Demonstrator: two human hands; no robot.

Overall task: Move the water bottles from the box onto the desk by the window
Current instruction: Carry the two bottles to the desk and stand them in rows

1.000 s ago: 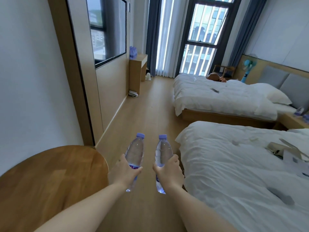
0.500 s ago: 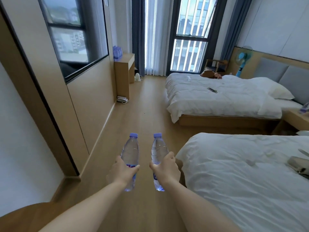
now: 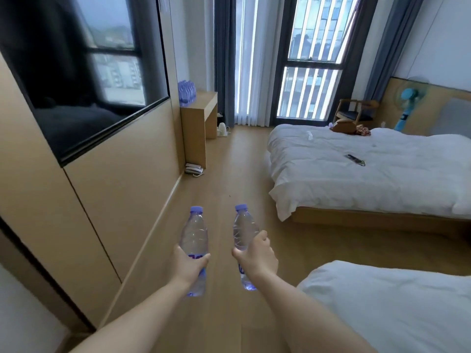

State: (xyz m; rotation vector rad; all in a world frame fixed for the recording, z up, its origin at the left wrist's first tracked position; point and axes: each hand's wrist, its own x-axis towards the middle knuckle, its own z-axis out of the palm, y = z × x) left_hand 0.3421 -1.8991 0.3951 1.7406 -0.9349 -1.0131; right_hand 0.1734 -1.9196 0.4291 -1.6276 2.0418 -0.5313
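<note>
Bottles held upright, one per hand: left hand [image 3: 187, 266] grips left bottle [image 3: 194, 240]; right hand [image 3: 257, 256] grips right bottle [image 3: 243, 235]. Desk [image 3: 197, 110] at 12 o'clock bears more bottles [image 3: 186, 91].

Two clear, purple-capped water bottles [image 3: 194, 234] [image 3: 243, 229] upright midair; more, blurred, on the desk [image 3: 204, 104].

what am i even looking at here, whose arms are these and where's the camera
No robot here: the arms belong to a person wearing a wide-angle camera on the head, looking forward and down. The left hand grips one water bottle, and the right hand grips another water bottle, both roughly upright over a wooden floor. Ahead on the left, beside the window, stands a wooden desk with a cluster of bottles already on it. Two white beds lie on the right. The box is not in view.
</note>
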